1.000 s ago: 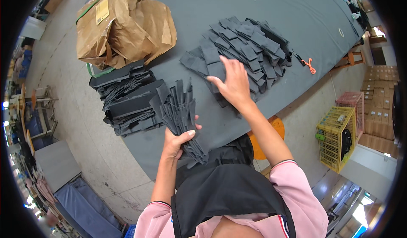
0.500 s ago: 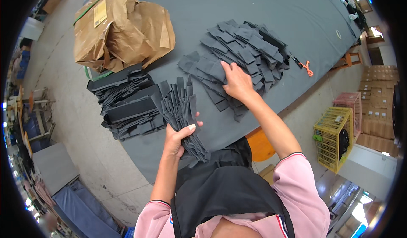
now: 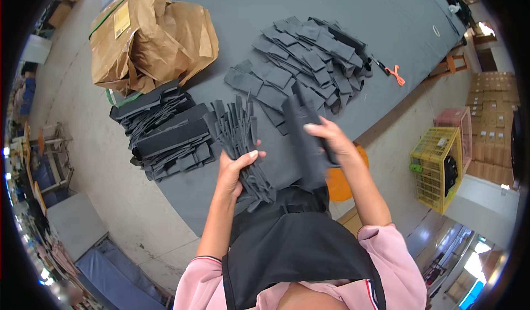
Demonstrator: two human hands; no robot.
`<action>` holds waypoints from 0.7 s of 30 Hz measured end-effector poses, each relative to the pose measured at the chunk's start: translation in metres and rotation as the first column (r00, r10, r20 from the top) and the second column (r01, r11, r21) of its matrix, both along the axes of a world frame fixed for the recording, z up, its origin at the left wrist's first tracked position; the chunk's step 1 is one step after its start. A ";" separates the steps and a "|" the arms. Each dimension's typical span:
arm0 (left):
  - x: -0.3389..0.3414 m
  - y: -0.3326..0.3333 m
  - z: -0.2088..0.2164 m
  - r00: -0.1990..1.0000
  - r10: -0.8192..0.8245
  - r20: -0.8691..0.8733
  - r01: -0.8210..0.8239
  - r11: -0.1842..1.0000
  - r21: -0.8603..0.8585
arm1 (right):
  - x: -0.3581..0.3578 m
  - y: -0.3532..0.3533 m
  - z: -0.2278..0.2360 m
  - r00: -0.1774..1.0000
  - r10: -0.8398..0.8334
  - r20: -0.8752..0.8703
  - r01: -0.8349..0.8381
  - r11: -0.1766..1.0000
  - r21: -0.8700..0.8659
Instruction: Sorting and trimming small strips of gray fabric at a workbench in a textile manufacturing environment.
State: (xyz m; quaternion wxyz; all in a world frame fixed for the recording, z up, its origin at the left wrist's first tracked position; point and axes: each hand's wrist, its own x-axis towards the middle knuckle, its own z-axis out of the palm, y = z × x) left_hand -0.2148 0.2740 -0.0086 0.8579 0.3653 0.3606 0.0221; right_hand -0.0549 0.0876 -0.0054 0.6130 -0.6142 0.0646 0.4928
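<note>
A thick bunch of dark grey fabric strips stands on edge in my left hand, thumb across its near side. My right hand grips another folded dark fabric strip, which is smeared by motion and held above the table's near edge. Beyond it spreads a loose, overlapping pile of grey fabric strips. To the left of my left hand lie neater stacks of dark strips, side by side on the table.
A crumpled brown paper bag sits at the far left of the grey-covered table. Orange-handled scissors lie right of the pile. An orange stool stands by the near edge, yellow and pink crates on the floor at right.
My right hand has come back from the loose pile toward me and now holds a strip lifted off it. My left hand keeps its bunch nearly in place.
</note>
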 end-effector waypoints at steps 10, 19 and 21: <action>-0.002 -0.005 -0.012 0.998 0.054 0.010 -0.052 0.988 -0.147 | -0.061 0.039 -0.018 0.988 -0.131 -0.078 0.143 0.971 0.190; -0.013 0.002 -0.053 0.992 0.023 -0.126 -0.036 0.993 -0.108 | -0.064 0.047 -0.077 0.562 0.381 0.734 -0.046 0.901 -0.432; -0.013 0.006 -0.051 0.994 0.011 -0.112 -0.014 1.000 -0.026 | -0.056 0.045 -0.078 0.774 0.271 0.572 -0.114 0.949 -0.294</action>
